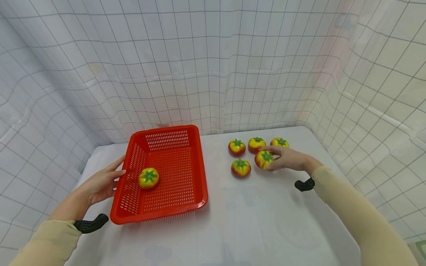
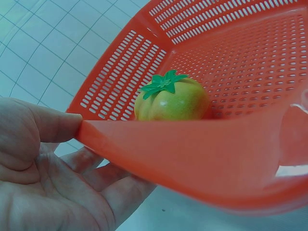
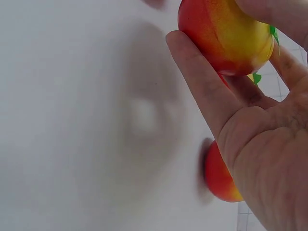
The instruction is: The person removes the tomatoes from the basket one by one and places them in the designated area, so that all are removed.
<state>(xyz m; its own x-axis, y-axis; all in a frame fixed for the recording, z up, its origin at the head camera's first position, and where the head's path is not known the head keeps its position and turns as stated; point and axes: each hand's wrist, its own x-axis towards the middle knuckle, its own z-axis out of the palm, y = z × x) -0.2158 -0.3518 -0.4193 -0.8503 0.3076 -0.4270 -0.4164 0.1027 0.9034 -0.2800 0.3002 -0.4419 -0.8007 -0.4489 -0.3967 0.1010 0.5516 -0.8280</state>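
Observation:
My left hand grips the left rim of a red plastic basket, thumb on the rim and fingers below it, as the left wrist view shows. Inside the basket, near its left wall, lies one yellow-green toy tomato with a green leafy top. On the right, my right hand holds a red-and-yellow toy tomato between thumb and fingers. In the right wrist view this held tomato appears raised off the table, with its shadow below.
Several more toy tomatoes stand around the right hand: one at front left, one at back left, one behind and one at back right. The white table is bordered by grid-patterned curtains.

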